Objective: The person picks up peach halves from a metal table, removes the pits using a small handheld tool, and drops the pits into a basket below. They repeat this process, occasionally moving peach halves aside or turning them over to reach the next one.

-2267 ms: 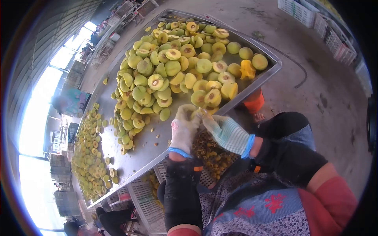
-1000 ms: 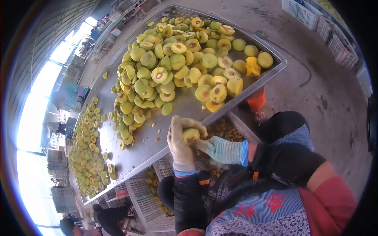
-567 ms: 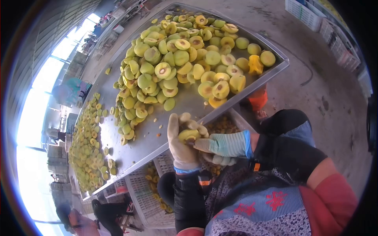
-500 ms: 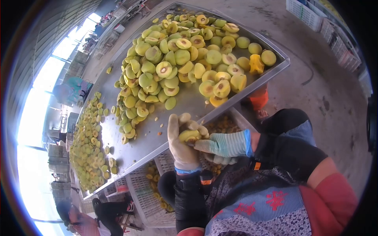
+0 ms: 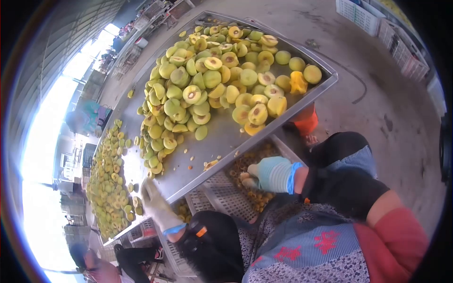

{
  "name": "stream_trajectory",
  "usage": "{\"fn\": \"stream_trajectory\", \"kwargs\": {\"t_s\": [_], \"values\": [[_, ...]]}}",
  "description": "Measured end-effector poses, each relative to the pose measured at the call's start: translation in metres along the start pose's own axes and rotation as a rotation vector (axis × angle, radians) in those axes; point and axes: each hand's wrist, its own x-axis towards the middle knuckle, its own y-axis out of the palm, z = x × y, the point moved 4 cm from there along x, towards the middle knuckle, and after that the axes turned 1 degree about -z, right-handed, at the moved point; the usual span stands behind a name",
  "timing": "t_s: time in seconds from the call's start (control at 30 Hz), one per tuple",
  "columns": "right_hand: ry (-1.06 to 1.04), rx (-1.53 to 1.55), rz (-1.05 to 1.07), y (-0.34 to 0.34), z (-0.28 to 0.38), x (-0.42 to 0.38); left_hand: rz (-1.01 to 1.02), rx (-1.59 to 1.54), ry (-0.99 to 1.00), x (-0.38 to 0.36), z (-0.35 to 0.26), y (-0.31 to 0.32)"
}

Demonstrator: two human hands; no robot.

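My left hand (image 5: 159, 203), in a pale work glove, is over the near edge of the metal tray (image 5: 207, 146), beside the smaller pile of halved stone fruit. Motion smears its fingers, so whether it holds anything does not show. Above the crate of pits and scraps (image 5: 257, 200), my right hand (image 5: 270, 175) is closed in a light-blue and white glove. What its curled fingers hold, if anything, is hidden. A large heap of yellow-green stone fruit (image 5: 203, 85), many of them halved with brown centres, lies on the tray. Small bits (image 5: 212, 163) rest near the tray's edge.
A second pile of halved fruit (image 5: 111, 179) spreads along the tray's left part. Plastic crates (image 5: 226, 193) stand beneath the near edge. Another person (image 5: 101, 264) sits at lower left, and one in teal (image 5: 87, 115) is farther back. White crates (image 5: 358, 19) stand at upper right.
My left hand has moved left, away from my right hand, to the tray's edge. The fruit piece no longer shows between my hands. My right hand stays over the crate.
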Motion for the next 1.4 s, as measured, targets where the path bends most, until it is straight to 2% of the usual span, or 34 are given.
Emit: {"fn": "stream_trajectory", "kwargs": {"t_s": [0.07, 0.13, 0.2, 0.3, 0.37, 0.4, 0.53, 0.6, 0.7, 0.8, 0.83, 0.9, 1.0, 1.03, 1.13, 1.2, 1.27, 1.4], "values": [[0.009, 0.009, 0.038, 0.001, 0.002, 0.002, 0.485, -0.412, 0.177, -0.025, -0.014, 0.068], [0.040, 0.019, 0.047, -0.005, 0.001, -0.001, 0.689, -0.091, 0.077, -0.044, -0.035, 0.145], [0.052, 0.006, 0.036, -0.010, -0.006, -0.004, 0.837, -0.040, 0.240, -0.058, -0.031, 0.220], [0.092, -0.018, 0.070, -0.016, -0.018, -0.007, 0.945, -0.034, 0.225, -0.082, -0.033, 0.278], [0.066, -0.028, 0.037, -0.015, -0.022, -0.005, 0.931, -0.080, 0.236, -0.078, -0.020, 0.298], [0.049, -0.032, 0.025, -0.016, -0.022, -0.004, 0.920, -0.101, 0.238, -0.078, -0.024, 0.298], [0.025, -0.103, -0.047, -0.021, -0.021, -0.005, 0.971, -0.216, -0.109, -0.066, -0.028, 0.266], [-0.008, -0.148, -0.153, -0.027, -0.021, -0.004, 0.941, -0.440, -0.216, -0.058, -0.024, 0.244], [-0.018, 0.129, -0.346, -0.050, -0.003, -0.003, 0.909, -0.759, -0.350, -0.058, -0.026, 0.195], [-0.061, 0.435, -0.471, -0.042, 0.003, 0.011, 0.904, -0.898, -0.380, -0.081, -0.036, 0.165], [-0.096, 0.552, -0.489, -0.027, -0.001, 0.018, 0.892, -0.881, -0.443, -0.093, -0.047, 0.152], [-0.103, 0.644, -0.495, -0.018, 0.004, 0.023, 0.877, -0.885, -0.321, -0.109, -0.051, 0.144], [-0.065, 0.643, -0.396, -0.010, 0.009, 0.030, 0.708, -0.784, 0.035, -0.112, -0.049, 0.137], [-0.081, 0.658, -0.396, -0.006, 0.011, 0.032, 0.557, -0.638, 0.304, -0.116, -0.055, 0.134], [-0.114, 0.711, -0.437, 0.001, 0.019, 0.035, 0.666, -0.920, -0.241, -0.112, -0.052, 0.131], [-0.120, 0.766, -0.454, 0.002, 0.024, 0.036, 0.634, -0.988, -0.366, -0.116, -0.052, 0.136], [-0.114, 0.846, -0.447, 0.006, 0.029, 0.038, 0.579, -1.021, -0.389, -0.116, -0.047, 0.137], [-0.057, 0.731, -0.390, 0.014, 0.028, 0.044, 0.543, -1.008, -0.339, -0.114, -0.043, 0.132]]}}
